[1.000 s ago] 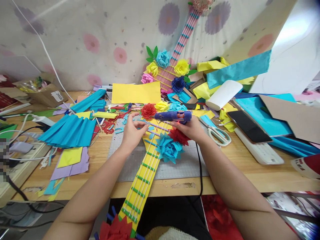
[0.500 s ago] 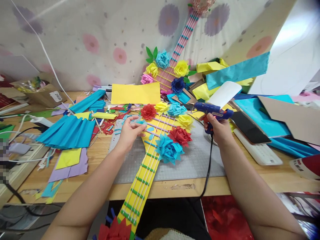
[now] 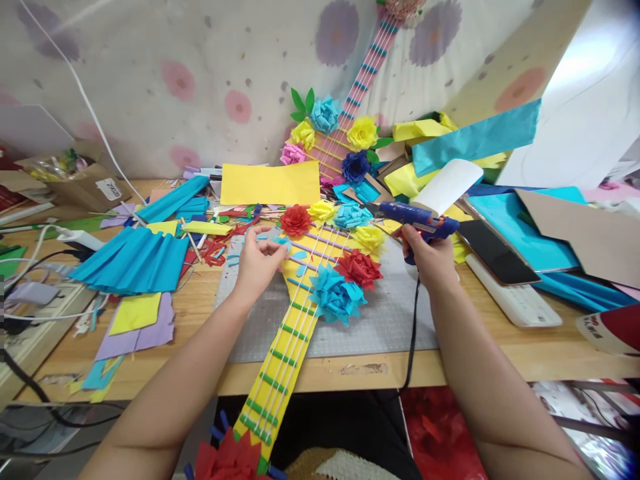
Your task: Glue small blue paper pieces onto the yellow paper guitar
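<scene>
A yellow paper guitar (image 3: pixel 279 353) with white strings and green frets lies on the grey cutting mat (image 3: pixel 380 337), its neck reaching over the table edge. Red, yellow and blue paper flowers sit around its body, among them a large blue paper flower (image 3: pixel 337 295) and a red paper flower (image 3: pixel 360 268). My left hand (image 3: pixel 260 260) is closed in a pinch at the body's left side, on a small piece of blue paper (image 3: pixel 281 244). Held in my right hand (image 3: pixel 431 253) is a blue glue gun (image 3: pixel 413 217), its nozzle pointing left above the mat.
A pink paper guitar (image 3: pixel 333 148) leans on the wall behind. Pleated blue paper (image 3: pixel 135 260) and scraps lie left. At right are a phone (image 3: pixel 500 252), a white keyboard-like object (image 3: pixel 515 293), cardboard (image 3: pixel 590 233) and a red-and-white cup (image 3: pixel 613 330). The glue gun's cord (image 3: pixel 413 340) hangs over the front edge.
My right hand has brought the glue gun slightly left, toward the guitar. The left fingers have drawn closer together around the blue paper piece. The camera view has shifted a little.
</scene>
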A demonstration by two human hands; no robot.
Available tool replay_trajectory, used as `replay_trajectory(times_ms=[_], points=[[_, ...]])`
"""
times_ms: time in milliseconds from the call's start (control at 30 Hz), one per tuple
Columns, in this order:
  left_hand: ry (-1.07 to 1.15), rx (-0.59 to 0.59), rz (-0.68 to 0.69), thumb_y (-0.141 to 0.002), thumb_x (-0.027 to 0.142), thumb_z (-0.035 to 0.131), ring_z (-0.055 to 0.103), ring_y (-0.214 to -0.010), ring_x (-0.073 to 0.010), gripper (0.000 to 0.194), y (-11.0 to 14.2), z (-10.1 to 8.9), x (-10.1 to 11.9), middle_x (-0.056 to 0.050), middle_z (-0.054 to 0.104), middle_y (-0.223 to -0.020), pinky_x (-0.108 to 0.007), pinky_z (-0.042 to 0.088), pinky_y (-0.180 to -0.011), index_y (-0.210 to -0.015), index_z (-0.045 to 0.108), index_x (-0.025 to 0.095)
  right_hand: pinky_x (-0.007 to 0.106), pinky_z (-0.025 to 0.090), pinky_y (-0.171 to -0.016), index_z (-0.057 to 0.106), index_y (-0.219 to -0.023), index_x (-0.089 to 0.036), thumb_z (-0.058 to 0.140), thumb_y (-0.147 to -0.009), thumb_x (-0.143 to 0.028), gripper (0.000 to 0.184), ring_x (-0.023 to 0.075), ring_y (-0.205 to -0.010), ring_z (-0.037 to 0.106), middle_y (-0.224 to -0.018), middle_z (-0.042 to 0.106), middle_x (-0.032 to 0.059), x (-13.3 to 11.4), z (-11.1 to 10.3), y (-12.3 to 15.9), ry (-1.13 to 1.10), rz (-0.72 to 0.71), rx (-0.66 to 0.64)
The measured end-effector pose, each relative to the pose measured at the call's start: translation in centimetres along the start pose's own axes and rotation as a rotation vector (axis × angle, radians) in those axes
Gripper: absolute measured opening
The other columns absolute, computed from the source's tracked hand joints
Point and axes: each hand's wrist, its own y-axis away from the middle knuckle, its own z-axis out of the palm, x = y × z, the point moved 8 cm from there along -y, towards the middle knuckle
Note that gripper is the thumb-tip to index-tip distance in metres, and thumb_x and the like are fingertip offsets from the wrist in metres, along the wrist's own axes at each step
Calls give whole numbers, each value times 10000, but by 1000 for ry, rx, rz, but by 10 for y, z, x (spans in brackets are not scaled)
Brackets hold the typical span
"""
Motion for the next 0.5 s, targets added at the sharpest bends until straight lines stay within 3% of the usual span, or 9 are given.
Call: replay_trajectory(times_ms=[133, 300, 500], points=[[-10, 88, 90, -626, 224, 661, 565, -586, -93, 335, -1, -10, 7, 47, 564, -680, -171, 422, -475, -885, 447, 225, 277, 426, -453, 628, -721, -194, 626, -704, -586, 392, 126, -472, 505, -571, 591, 16, 16, -16, -1, 67, 86, 184], [58, 74, 112, -629, 253, 648, 550, -580, -95, 223, -2, -9, 11, 35, 520, -683, -185, 451, -463, -745, 462, 207, 292, 438, -451, 601, -734, -183, 680, -648, -507, 344, 176, -499, 600, -611, 660, 52, 48, -12, -3, 293, 219, 89], [94, 45, 108, -611, 227, 640, 566, -589, -108, 161, -2, -10, 16, 29, 528, -656, -219, 503, -500, -696, 506, 194, 343, 463, -532, 597, -751, -182, 667, -665, -515, 351, 211, -530, 620, -625, 672, 67, 59, -16, -7, 352, 215, 110]])
